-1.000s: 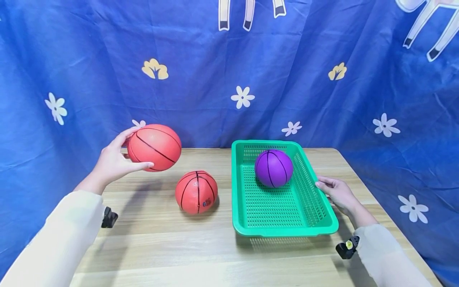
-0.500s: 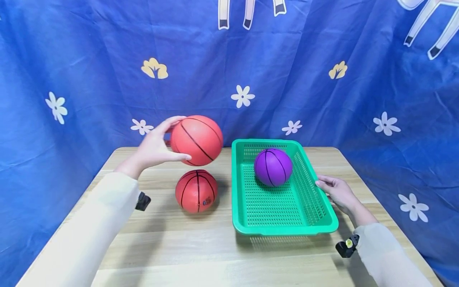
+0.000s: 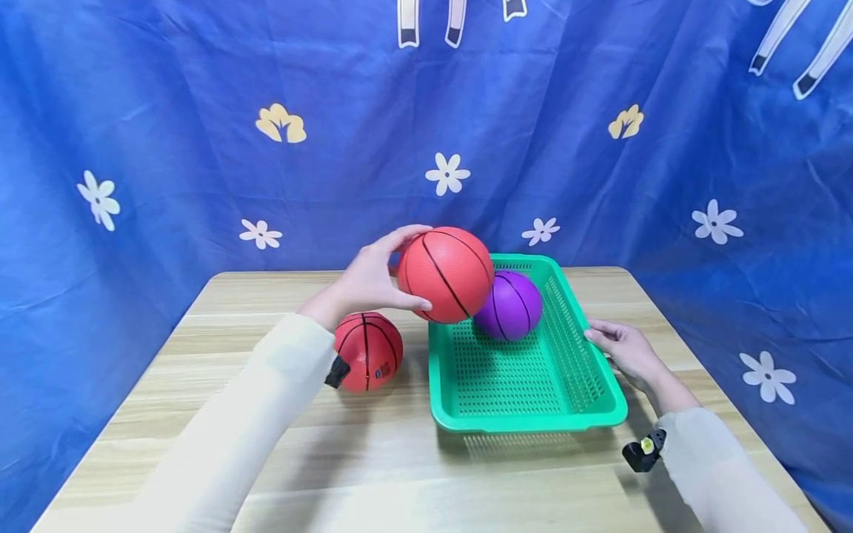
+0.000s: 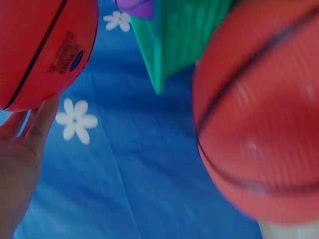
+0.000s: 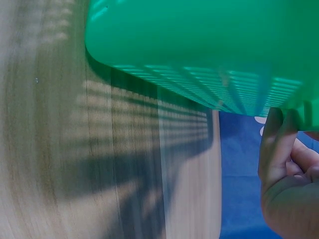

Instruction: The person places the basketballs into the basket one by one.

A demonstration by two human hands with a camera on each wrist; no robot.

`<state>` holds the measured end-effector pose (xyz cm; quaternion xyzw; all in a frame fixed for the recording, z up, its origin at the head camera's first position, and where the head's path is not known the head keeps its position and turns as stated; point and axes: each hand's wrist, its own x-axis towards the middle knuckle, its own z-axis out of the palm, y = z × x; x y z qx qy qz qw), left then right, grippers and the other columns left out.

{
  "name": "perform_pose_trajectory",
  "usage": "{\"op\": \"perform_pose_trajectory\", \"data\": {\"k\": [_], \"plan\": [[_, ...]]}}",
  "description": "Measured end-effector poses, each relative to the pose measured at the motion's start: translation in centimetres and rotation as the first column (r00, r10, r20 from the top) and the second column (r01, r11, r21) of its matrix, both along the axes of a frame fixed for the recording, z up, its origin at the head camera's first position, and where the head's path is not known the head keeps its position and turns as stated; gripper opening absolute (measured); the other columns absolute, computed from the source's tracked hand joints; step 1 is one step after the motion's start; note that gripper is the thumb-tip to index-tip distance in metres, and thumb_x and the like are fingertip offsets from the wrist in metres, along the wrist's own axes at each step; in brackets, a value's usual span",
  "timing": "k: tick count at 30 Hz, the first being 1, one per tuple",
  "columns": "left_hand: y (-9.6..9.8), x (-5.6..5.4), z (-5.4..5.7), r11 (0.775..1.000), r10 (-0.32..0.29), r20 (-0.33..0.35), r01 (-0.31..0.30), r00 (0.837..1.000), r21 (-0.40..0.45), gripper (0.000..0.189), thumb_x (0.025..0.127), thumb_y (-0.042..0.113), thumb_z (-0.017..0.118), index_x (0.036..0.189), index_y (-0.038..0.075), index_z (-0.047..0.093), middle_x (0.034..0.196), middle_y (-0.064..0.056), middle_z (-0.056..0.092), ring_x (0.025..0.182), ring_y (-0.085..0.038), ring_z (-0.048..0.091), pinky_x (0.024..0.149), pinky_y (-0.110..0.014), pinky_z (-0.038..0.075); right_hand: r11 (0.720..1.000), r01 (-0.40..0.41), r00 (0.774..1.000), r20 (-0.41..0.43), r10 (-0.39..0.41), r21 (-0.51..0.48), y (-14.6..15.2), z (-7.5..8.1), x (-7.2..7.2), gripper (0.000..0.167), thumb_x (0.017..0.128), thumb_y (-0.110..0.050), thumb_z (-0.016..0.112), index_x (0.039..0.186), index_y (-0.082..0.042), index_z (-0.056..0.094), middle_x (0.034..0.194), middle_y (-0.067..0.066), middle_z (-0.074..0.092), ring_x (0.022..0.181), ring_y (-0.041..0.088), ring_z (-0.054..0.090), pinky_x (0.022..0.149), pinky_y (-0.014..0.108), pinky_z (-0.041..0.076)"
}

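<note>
My left hand (image 3: 375, 277) grips a red toy basketball (image 3: 448, 275) in the air, over the left rim of a green plastic basket (image 3: 526, 422). In the left wrist view, fingers of that hand lie against the held ball (image 4: 45, 55). Inside the basket sits a purple basketball (image 3: 512, 307), partly covered by the held one. My right hand (image 3: 629, 355) pinches the basket's right rim; the right wrist view has its fingers (image 5: 279, 144) curled at the green wall (image 5: 199, 45). A second red basketball (image 3: 369, 352) rests on the table, partly behind the left forearm.
The wooden table (image 3: 526, 488) carries the basket on its right half. Behind it and along both sides hangs a blue cloth (image 3: 346, 170) printed with white flowers. A black wrist camera (image 3: 644, 450) is strapped to the right sleeve.
My left hand has carried the red basketball rightward, from the table's left side past the other red ball to the basket. The right hand keeps its hold on the rim.
</note>
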<state>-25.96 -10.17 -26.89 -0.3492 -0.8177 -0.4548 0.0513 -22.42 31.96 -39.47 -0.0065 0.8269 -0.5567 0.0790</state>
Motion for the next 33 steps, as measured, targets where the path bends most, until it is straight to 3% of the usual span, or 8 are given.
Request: {"op": "perform_pose_trajectory", "data": {"k": [3,8,13,20,33], "plan": [[1.3,-1.2,-1.1,0.999,-0.033,0.009,0.033,0.999,0.006,0.091,0.063,0.018,0.090,0.141,0.020,0.043,0.131,-0.001,0.051,0.116,-0.018,0.049,0.081,-0.036,0.054,1.000,0.000,1.000,0.000,0.000,-0.010,0.0,0.1,0.0,0.065,0.098,-0.036,0.052,0.146,0.002,0.031,0.143,0.029,0.036,0.100,0.009,0.059,0.082,0.030,0.053],[3.8,-1.7,-1.7,0.996,-0.087,0.007,0.087,0.996,-0.020,0.091,0.062,0.028,0.090,0.140,0.024,0.043,0.131,0.006,0.050,0.117,-0.014,0.047,0.080,-0.033,0.054,1.000,0.007,1.000,0.008,-0.007,-0.021,0.1,0.2,0.0,0.063,0.099,-0.035,0.052,0.146,0.002,0.031,0.143,0.029,0.035,0.096,0.006,0.059,0.079,0.030,0.054],[6.5,-1.7,-2.1,0.990,-0.124,-0.018,0.123,0.992,-0.068,0.092,0.061,0.032,0.090,0.140,0.022,0.043,0.131,0.006,0.049,0.118,-0.012,0.044,0.080,-0.029,0.053,0.999,0.015,1.000,0.016,-0.015,-0.034,0.1,0.2,-0.1,0.063,0.099,-0.034,0.052,0.146,0.002,0.032,0.142,0.029,0.036,0.095,0.006,0.060,0.079,0.030,0.054],[9.6,-1.3,-2.9,0.977,-0.197,0.045,0.200,0.979,-0.069,0.092,0.061,0.029,0.090,0.139,0.022,0.043,0.129,0.007,0.050,0.117,-0.010,0.045,0.080,-0.028,0.053,0.999,0.014,1.000,0.007,-0.013,-0.049,0.0,0.0,-0.2,0.063,0.098,-0.034,0.053,0.145,0.004,0.033,0.138,0.029,0.041,0.093,0.005,0.061,0.078,0.030,0.054],[12.3,-0.5,-4.6,0.949,-0.233,0.076,0.244,0.969,-0.200,0.093,0.060,0.036,0.090,0.139,0.024,0.042,0.129,0.008,0.048,0.118,-0.012,0.043,0.075,-0.024,0.052,0.997,0.017,1.000,0.006,-0.016,-0.071,0.1,-0.1,-0.2,0.061,0.099,-0.031,0.051,0.145,0.004,0.033,0.139,0.030,0.039,0.091,0.006,0.063,0.077,0.030,0.055]]}}
